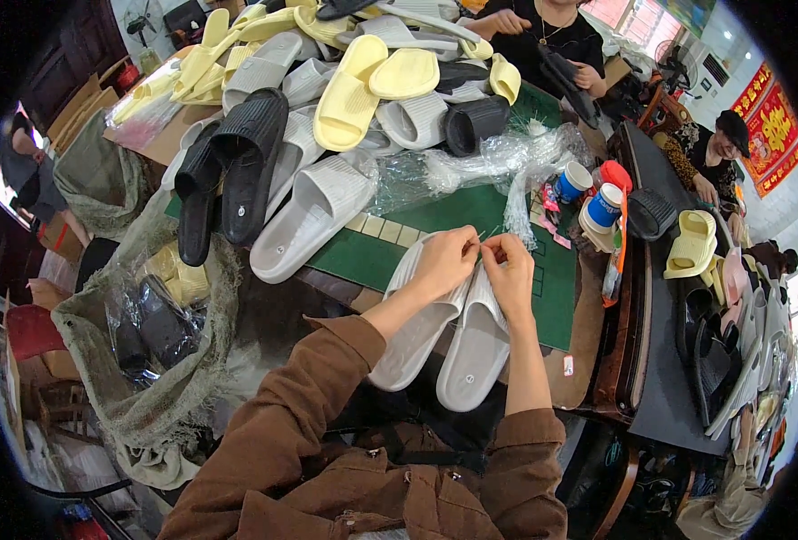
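Two pale grey slide sandals (457, 346) lie side by side, soles up, on the near edge of a green mat (435, 216). My left hand (447, 261) and my right hand (510, 267) meet over their far ends, fingertips pinched together on something small and thin that I cannot make out. Both hands rest against the sandals' straps. My brown sleeves come up from the lower edge.
A heap of grey, black and yellow sandals (327, 81) covers the table's far side, with clear plastic bags (507, 162) and two blue-labelled cups (592, 198) beside it. A mesh sack (138, 360) hangs at my left. Other people sit opposite and at right, by more sandals (691, 243).
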The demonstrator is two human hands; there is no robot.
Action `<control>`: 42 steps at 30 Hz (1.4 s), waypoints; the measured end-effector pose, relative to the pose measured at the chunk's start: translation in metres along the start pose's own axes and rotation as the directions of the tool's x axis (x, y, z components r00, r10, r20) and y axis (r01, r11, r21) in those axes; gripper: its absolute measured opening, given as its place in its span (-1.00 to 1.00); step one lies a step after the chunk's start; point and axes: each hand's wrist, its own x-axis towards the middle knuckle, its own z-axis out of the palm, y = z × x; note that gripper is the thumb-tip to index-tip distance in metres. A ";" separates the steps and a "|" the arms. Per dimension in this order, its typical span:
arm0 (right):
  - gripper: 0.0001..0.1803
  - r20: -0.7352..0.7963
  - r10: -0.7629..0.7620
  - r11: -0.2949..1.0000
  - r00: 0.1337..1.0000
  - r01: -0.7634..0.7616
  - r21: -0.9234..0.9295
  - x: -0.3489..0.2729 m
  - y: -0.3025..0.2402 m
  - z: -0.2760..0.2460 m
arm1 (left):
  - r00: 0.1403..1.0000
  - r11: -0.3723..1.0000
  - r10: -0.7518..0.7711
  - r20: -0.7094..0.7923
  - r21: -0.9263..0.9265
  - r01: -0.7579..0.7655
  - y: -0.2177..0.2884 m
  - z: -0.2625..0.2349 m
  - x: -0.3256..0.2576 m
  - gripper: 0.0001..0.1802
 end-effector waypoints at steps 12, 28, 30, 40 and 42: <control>-0.96 -0.133 0.000 0.997 0.991 -0.010 -0.071 0.003 0.005 -0.002 | 0.999 0.997 0.007 0.033 0.080 -0.009 0.002 0.002 -0.002 -0.93; -0.94 -0.135 -0.016 0.994 0.991 0.001 -0.105 0.001 0.002 0.000 | 1.000 0.997 0.010 0.020 0.077 -0.012 0.005 0.002 0.000 -0.86; -0.94 -0.124 -0.027 0.995 0.992 0.015 -0.096 0.001 0.001 0.000 | 1.000 0.996 0.014 0.004 0.093 -0.014 0.003 0.003 0.001 -0.87; -0.94 -0.079 -0.070 0.994 0.994 0.063 -0.090 0.000 0.001 0.000 | 1.000 0.998 -0.004 -0.006 0.069 0.004 0.001 0.006 -0.001 -0.89; -0.94 -0.054 -0.060 0.995 0.997 0.056 -0.082 0.002 -0.001 -0.003 | 0.998 0.997 0.029 -0.048 0.078 -0.026 0.000 0.007 -0.001 -0.88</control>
